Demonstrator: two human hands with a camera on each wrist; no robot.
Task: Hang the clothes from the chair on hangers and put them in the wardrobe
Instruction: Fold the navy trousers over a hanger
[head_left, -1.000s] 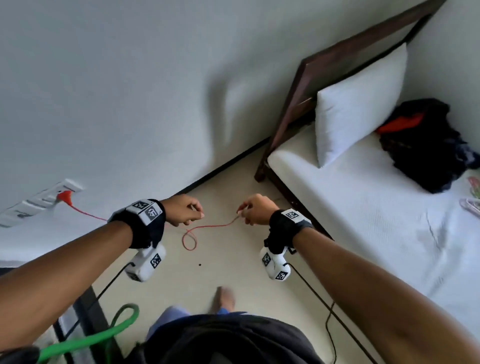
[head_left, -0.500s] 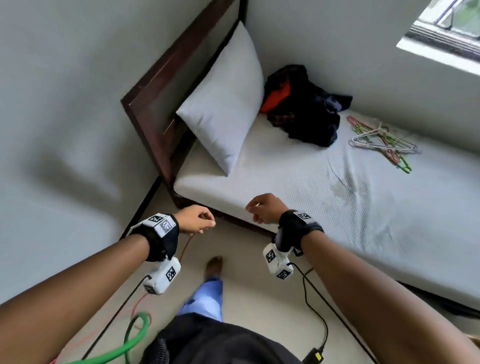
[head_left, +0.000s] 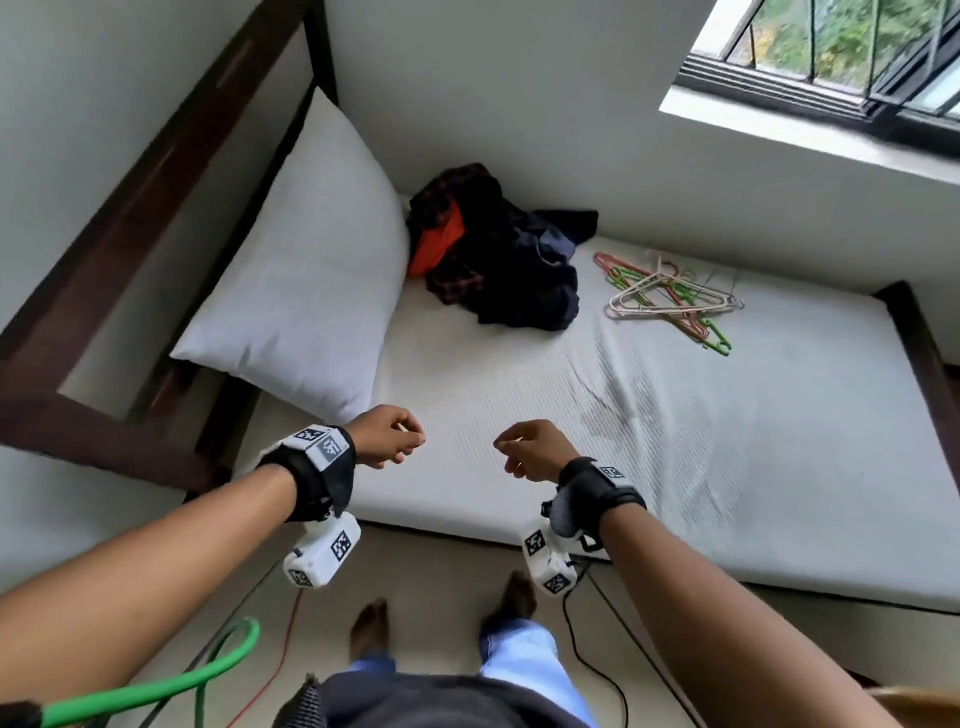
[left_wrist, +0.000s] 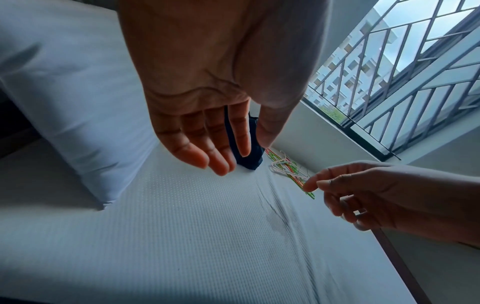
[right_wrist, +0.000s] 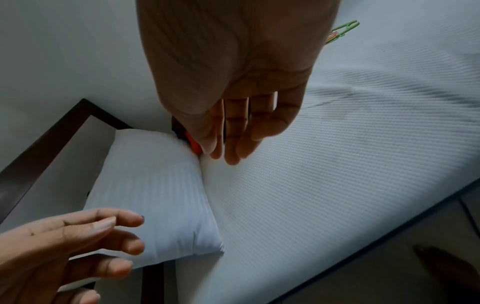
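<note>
A dark pile of clothes (head_left: 498, 260) with an orange piece lies on the white mattress (head_left: 675, 441) against the far wall, right of the pillow. Several thin hangers (head_left: 670, 299) in pink, green and white lie in a heap just right of the pile; a few hangers (left_wrist: 288, 170) also show in the left wrist view. My left hand (head_left: 389, 436) and right hand (head_left: 530, 449) hover over the mattress's near edge, well short of the clothes. In the wrist views the left hand (left_wrist: 228, 156) and right hand (right_wrist: 228, 144) hang with relaxed fingers and hold nothing.
A white pillow (head_left: 301, 291) leans on the dark wooden headboard (head_left: 156, 171) at the left. A barred window (head_left: 841, 57) sits above the bed's right end. On the floor by my feet run a green hose (head_left: 171, 686), a red cord (head_left: 280, 660) and a black cable (head_left: 597, 665).
The view has swung from the wall and floor to the bed. Both hands pinched a red cord a second ago; now they are empty and over the mattress edge.
</note>
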